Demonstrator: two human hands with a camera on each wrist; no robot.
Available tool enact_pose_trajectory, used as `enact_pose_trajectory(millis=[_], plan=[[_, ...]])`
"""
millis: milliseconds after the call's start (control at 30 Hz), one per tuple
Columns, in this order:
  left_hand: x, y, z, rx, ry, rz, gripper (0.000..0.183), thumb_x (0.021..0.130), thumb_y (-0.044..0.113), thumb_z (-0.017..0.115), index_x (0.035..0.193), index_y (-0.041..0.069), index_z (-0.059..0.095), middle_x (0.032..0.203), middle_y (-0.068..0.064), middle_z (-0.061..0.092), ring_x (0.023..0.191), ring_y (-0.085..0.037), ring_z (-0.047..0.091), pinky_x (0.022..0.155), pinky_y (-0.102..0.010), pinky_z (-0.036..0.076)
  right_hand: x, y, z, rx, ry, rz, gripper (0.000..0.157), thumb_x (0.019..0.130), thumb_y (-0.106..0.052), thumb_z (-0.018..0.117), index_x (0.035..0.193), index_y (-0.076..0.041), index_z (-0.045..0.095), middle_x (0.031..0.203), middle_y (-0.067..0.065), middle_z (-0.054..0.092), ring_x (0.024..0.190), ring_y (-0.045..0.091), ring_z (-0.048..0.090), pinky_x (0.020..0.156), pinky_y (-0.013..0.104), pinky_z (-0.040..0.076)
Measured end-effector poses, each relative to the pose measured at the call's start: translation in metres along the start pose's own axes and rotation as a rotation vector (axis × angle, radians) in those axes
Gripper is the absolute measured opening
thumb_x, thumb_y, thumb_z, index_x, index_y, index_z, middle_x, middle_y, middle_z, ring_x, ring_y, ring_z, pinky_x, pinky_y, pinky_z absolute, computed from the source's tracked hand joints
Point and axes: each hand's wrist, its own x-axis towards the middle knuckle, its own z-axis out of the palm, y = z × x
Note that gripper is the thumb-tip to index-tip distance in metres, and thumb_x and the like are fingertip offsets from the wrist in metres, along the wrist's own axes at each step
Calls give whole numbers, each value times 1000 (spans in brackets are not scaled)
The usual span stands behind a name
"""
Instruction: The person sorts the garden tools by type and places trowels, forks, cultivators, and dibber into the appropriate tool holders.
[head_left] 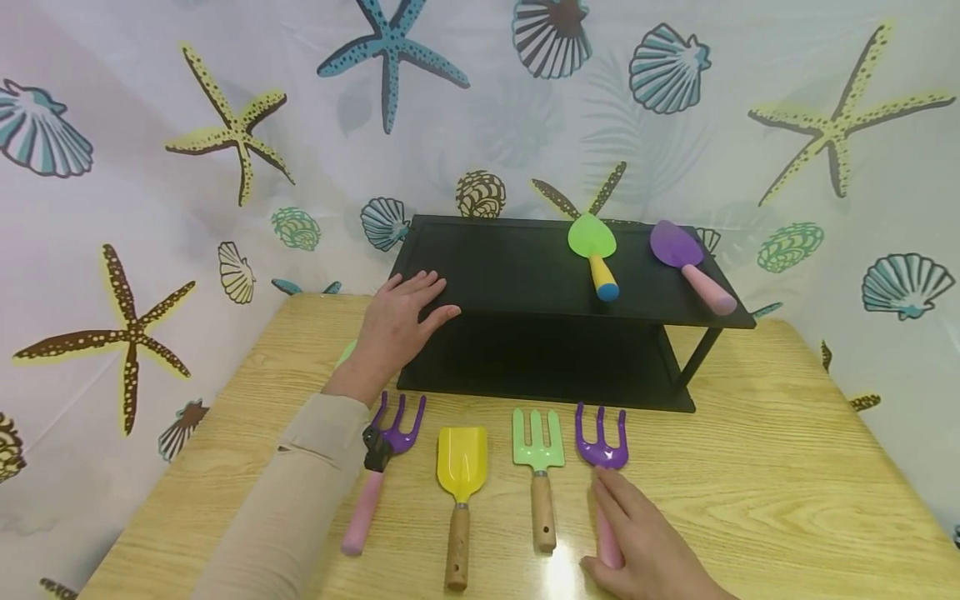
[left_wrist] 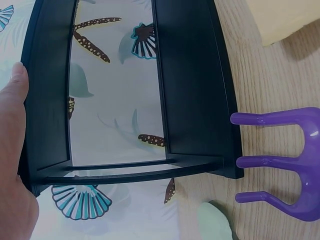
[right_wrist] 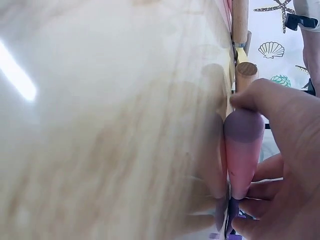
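My left hand (head_left: 401, 325) rests with extended fingers on the left end of a black two-tier shelf (head_left: 495, 267). With my right hand (head_left: 648, 542) I grip the pink handle (right_wrist: 243, 155) of a purple hand fork (head_left: 602, 450) lying on the table; thumb and fingers are on opposite sides of it. Left of that fork lie a green hand fork (head_left: 537, 450) with a wooden handle and a yellow shovel (head_left: 462, 462). Another purple hand fork (head_left: 401, 437) with a pink handle lies near my left forearm, which partly overlaps it in the head view.
On the shelf's upper tier lie a green trowel (head_left: 592, 237) with a yellow handle and a purple trowel (head_left: 676, 244) with a pink handle. A pale green tool head (left_wrist: 214, 220) sits by the shelf's left end. A patterned cloth (head_left: 480, 100) hangs behind the wooden table (head_left: 780, 467).
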Motion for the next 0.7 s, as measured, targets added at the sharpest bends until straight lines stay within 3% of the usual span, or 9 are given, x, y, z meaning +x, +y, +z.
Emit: enact_pose_trajectory(millis=[67,133,233,300,433,500,600,700], plan=[[0,0,1,-3,4,3,62,95,51,58,145,15,52,151,-6,50,144,-21,42,125,-44,23,-3,3,2,1,30,-28,89,61,-34,85,132,11,55,145,25,50,138,34,47,119,8,3],[1,-1,1,-4,10,8,61,95,50,58,144,15,52,150,-6,50,144,-21,42,125,-44,23,-6,6,3,8,55,-56,86,60,-23,82,132,14,54,146,29,47,147,27,34,119,7,-1],[0,-1,1,-3,19,14,61,95,50,59,144,15,53,150,-6,51,143,-21,43,125,-43,24,-9,7,4,35,49,-23,83,60,-10,75,134,16,49,149,31,41,149,26,28,117,6,4],[0,-1,1,-3,19,14,61,95,51,59,144,15,53,150,-6,51,144,-21,43,125,-43,24,-10,7,4,62,12,37,80,63,-4,72,137,15,47,152,30,37,145,31,34,115,8,12],[0,-1,1,-7,14,8,61,95,50,59,145,15,52,150,-5,50,144,-21,42,125,-43,23,-10,6,4,86,-55,132,75,72,1,72,141,13,44,154,27,34,136,40,45,109,27,36],[0,0,0,-8,10,1,61,95,50,59,145,15,52,150,-5,50,144,-20,42,125,-43,23,-11,6,5,85,-47,128,72,74,4,72,140,14,44,153,29,34,135,42,45,107,32,40],[0,0,0,-2,1,-7,62,95,52,58,145,16,52,151,-5,49,145,-20,41,125,-43,22,-12,7,8,105,-6,101,70,75,11,69,139,17,42,151,32,34,140,39,38,112,16,27],[0,0,0,2,-3,-10,63,95,52,57,145,16,51,151,-5,49,145,-20,41,125,-43,22,-14,8,9,137,27,86,70,76,16,66,140,19,38,150,34,32,146,30,25,112,5,4]])
